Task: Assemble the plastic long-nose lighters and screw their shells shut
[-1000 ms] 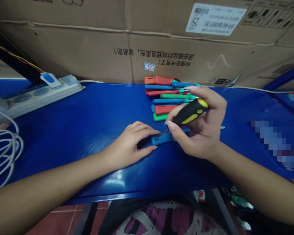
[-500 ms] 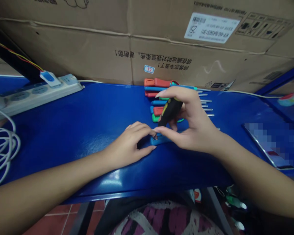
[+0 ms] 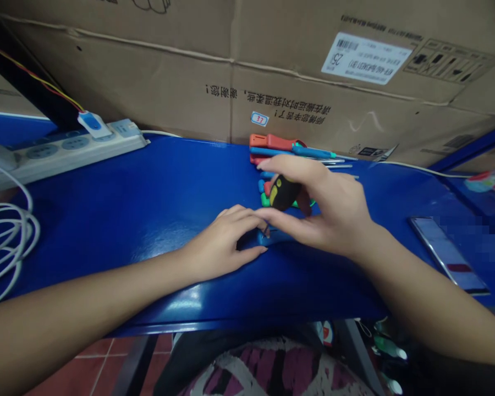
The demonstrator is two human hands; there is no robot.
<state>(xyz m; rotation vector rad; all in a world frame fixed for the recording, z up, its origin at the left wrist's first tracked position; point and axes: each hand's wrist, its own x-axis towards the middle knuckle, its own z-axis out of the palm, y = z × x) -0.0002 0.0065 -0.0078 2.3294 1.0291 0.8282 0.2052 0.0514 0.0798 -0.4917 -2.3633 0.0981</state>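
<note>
Swung leftward since one second ago: stubby black-and-yellow screwdriver [image 3: 287, 193], clasped in right hand [image 3: 334, 209], thumb and fingers curled round grip, shaft mostly hidden, above left end of elongated blue plastic handle [image 3: 263, 239]. Left hand [image 3: 219, 239]: thumb and forefinger pinching that end against glossy blue tabletop [image 3: 165, 181], remainder of handle mostly hidden beneath right hand. Behind: cluster of red, blue and green plastic-handled tools [image 3: 278, 143] before large printed brown cardboard box [image 3: 272, 55]; rightward, dark-edged smartphone [image 3: 449, 256]; leftward, white multi-socket power strip [image 3: 75, 144].
</note>
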